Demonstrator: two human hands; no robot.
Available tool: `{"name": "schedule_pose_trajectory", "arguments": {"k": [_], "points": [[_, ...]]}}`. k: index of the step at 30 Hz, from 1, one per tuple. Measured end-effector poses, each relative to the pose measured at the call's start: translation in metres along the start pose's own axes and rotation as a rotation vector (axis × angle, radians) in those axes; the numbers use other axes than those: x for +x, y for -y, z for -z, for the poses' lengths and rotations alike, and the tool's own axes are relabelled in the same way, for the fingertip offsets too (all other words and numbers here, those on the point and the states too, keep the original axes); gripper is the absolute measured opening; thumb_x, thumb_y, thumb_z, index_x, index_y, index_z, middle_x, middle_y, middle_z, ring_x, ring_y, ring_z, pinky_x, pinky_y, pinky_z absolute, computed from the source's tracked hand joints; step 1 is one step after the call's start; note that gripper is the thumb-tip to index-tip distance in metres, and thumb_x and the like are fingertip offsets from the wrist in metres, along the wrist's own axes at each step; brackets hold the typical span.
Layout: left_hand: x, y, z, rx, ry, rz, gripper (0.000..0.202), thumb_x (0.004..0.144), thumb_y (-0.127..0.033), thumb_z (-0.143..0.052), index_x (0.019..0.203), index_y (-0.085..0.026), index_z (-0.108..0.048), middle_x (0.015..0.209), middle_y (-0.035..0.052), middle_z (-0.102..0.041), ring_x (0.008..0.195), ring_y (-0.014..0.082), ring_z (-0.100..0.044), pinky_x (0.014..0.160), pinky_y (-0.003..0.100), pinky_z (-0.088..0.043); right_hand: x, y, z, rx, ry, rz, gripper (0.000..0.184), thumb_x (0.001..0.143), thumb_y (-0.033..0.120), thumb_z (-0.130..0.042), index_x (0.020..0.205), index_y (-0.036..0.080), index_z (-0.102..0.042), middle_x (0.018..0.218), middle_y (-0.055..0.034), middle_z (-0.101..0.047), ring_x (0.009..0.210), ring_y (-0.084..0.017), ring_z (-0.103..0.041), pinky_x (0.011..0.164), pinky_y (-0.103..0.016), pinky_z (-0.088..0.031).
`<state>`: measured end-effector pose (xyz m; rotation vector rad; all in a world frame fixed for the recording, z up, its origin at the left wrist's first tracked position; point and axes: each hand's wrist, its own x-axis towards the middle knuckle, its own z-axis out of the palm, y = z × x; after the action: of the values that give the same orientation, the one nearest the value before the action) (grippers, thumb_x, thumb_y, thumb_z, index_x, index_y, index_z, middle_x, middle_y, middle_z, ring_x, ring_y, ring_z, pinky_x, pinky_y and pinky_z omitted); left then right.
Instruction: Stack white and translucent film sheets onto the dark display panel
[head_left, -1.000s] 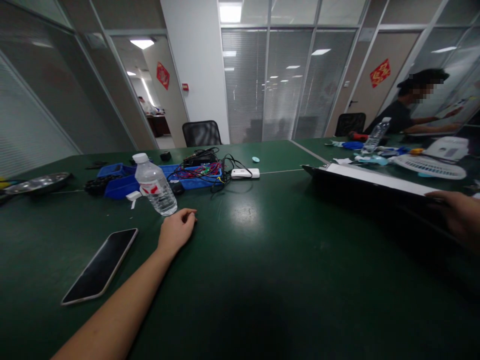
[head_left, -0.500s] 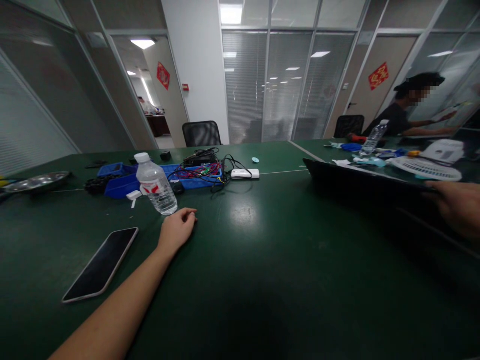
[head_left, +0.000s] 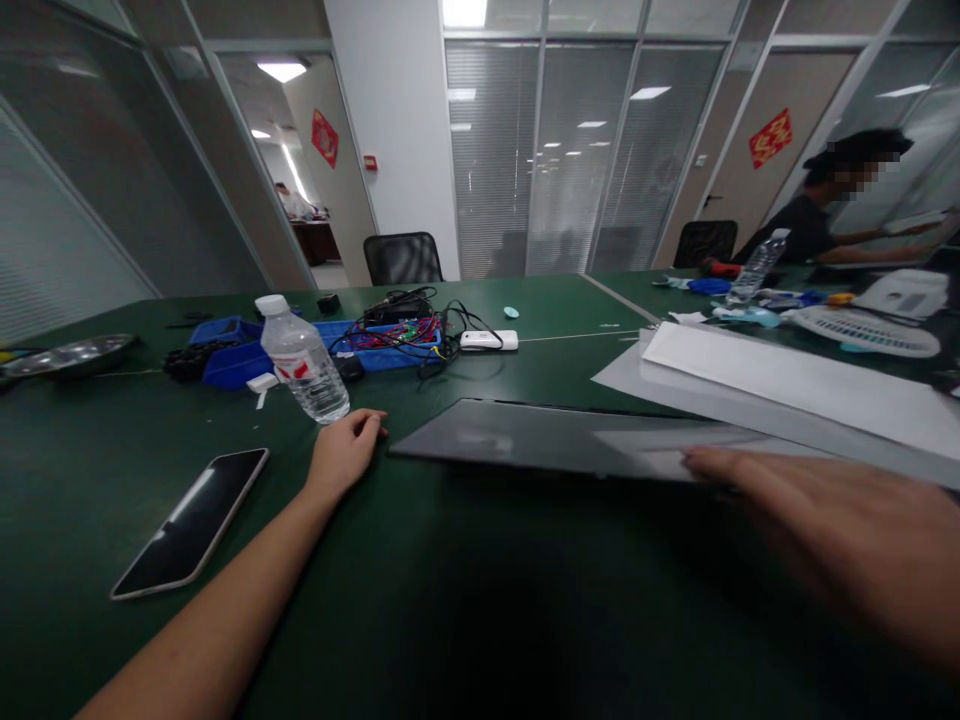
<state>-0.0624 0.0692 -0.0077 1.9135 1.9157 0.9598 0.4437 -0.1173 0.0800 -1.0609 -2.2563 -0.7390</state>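
Note:
My left hand (head_left: pixel 341 455) rests on the green table (head_left: pixel 465 600) with its fingers loosely curled under and nothing in them. Its knuckles lie just short of a clear water bottle (head_left: pixel 304 365) and close to the left corner of a thin dark glossy panel (head_left: pixel 525 440). My right hand (head_left: pixel 825 540) reaches in from the right and grips the panel's near right edge, blurred by motion. The panel stretches flat and low across the middle of the table. White sheets (head_left: pixel 787 385) lie just behind it on the right.
A black phone (head_left: pixel 191 523) lies face up left of my forearm. Blue trays (head_left: pixel 232 365), tangled cables (head_left: pixel 405 335), a white device (head_left: pixel 489 340) and a metal dish (head_left: pixel 71 355) stand farther back. Another person (head_left: pixel 817 215) works at the far right, by a white fan (head_left: pixel 862 330).
My right hand has pulled the dark panel leftward and nearer, from the right side to the table's middle. White sheets that it covered now show. My left hand has stayed put.

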Motion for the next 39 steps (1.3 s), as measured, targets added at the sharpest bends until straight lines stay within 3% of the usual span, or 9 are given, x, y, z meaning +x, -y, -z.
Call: {"name": "schedule_pose_trajectory", "arguments": {"k": [4, 8, 11, 14, 17, 20, 25, 32, 39], "points": [[0.003, 0.007, -0.001, -0.063, 0.016, -0.009, 0.060, 0.097, -0.059, -0.037, 0.112, -0.017, -0.078, 0.100, 0.0080, -0.083, 0.093, 0.0269, -0.076, 0.085, 0.037, -0.057, 0.004, 0.053, -0.041, -0.072, 0.163, 0.163, 0.040, 0.097, 0.014, -0.044, 0.122, 0.019, -0.074, 0.127, -0.0101, -0.076, 0.107, -0.024, -0.075, 0.084, -0.039, -0.065], [0.006, 0.011, -0.004, -0.094, 0.031, -0.088, 0.067, 0.098, -0.063, -0.034, 0.117, -0.017, -0.079, 0.129, 0.0112, -0.076, 0.122, 0.0295, -0.069, 0.108, 0.043, -0.051, 0.003, 0.050, -0.078, 0.155, 0.334, 0.182, 0.036, 0.104, 0.037, -0.053, 0.131, 0.021, -0.070, 0.137, -0.0101, -0.071, 0.123, -0.028, -0.069, 0.095, -0.045, -0.062], [0.003, 0.009, -0.006, -0.015, 0.136, -0.257, 0.063, 0.098, -0.065, -0.042, 0.130, -0.022, -0.075, 0.153, 0.0092, -0.061, 0.143, 0.0307, -0.055, 0.122, 0.047, -0.038, 0.013, 0.010, -0.096, 0.295, 0.446, 0.135, 0.042, 0.104, 0.051, -0.054, 0.135, 0.027, -0.068, 0.138, -0.0058, -0.071, 0.126, -0.027, -0.068, 0.103, -0.047, -0.059], [-0.002, 0.001, -0.007, 0.192, 0.292, -0.425, 0.061, 0.099, -0.064, -0.047, 0.145, -0.029, -0.065, 0.163, 0.0060, -0.050, 0.153, 0.0336, -0.042, 0.125, 0.056, -0.031, 0.022, -0.052, -0.122, 0.165, 0.405, -0.199, 0.045, 0.104, 0.050, -0.048, 0.134, 0.023, -0.070, 0.140, -0.0110, -0.069, 0.130, -0.033, -0.064, 0.109, -0.056, -0.052], [-0.005, -0.003, -0.004, 0.332, 0.326, -0.418, 0.057, 0.101, -0.061, -0.045, 0.149, -0.034, -0.061, 0.164, 0.0038, -0.047, 0.153, 0.0350, -0.041, 0.124, 0.063, -0.029, 0.016, -0.105, -0.155, 0.075, 0.371, -0.543, 0.068, 0.097, 0.057, -0.055, 0.149, 0.014, -0.057, 0.152, -0.0190, -0.058, 0.138, -0.038, -0.056, 0.116, -0.057, -0.045], [-0.005, -0.001, 0.001, 0.391, 0.293, -0.381, 0.054, 0.101, -0.058, -0.044, 0.146, -0.035, -0.063, 0.162, 0.0029, -0.050, 0.151, 0.0355, -0.045, 0.123, 0.064, -0.031, 0.001, -0.125, -0.177, 0.162, 0.452, -0.661, 0.073, 0.096, 0.062, -0.052, 0.147, 0.011, -0.059, 0.152, -0.0202, -0.058, 0.140, -0.038, -0.055, 0.118, -0.053, -0.043], [0.000, 0.010, 0.003, 0.375, 0.256, -0.383, 0.054, 0.101, -0.057, -0.044, 0.144, -0.033, -0.066, 0.162, 0.0038, -0.051, 0.149, 0.0346, -0.048, 0.123, 0.061, -0.033, -0.007, -0.106, -0.172, 0.230, 0.546, -0.536, 0.066, 0.101, 0.063, -0.041, 0.144, 0.018, -0.063, 0.149, -0.0140, -0.062, 0.134, -0.034, -0.060, 0.115, -0.050, -0.045], [0.004, 0.017, -0.002, 0.325, 0.211, -0.370, 0.055, 0.098, -0.058, -0.045, 0.139, -0.030, -0.070, 0.158, 0.0052, -0.056, 0.146, 0.0342, -0.052, 0.123, 0.058, -0.035, 0.012, -0.081, -0.158, 0.076, 0.564, -0.589, 0.062, 0.100, 0.054, -0.047, 0.149, 0.018, -0.059, 0.134, -0.0149, -0.072, 0.116, -0.037, -0.070, 0.096, -0.051, -0.055], [0.001, 0.013, -0.003, 0.330, 0.216, -0.367, 0.057, 0.098, -0.056, -0.044, 0.140, -0.028, -0.069, 0.157, 0.0067, -0.057, 0.147, 0.0344, -0.051, 0.123, 0.058, -0.035, 0.038, -0.024, -0.148, 0.244, 0.558, -0.330, 0.051, 0.102, 0.045, -0.048, 0.143, 0.019, -0.065, 0.135, -0.0141, -0.071, 0.117, -0.033, -0.070, 0.101, -0.051, -0.055]]}}
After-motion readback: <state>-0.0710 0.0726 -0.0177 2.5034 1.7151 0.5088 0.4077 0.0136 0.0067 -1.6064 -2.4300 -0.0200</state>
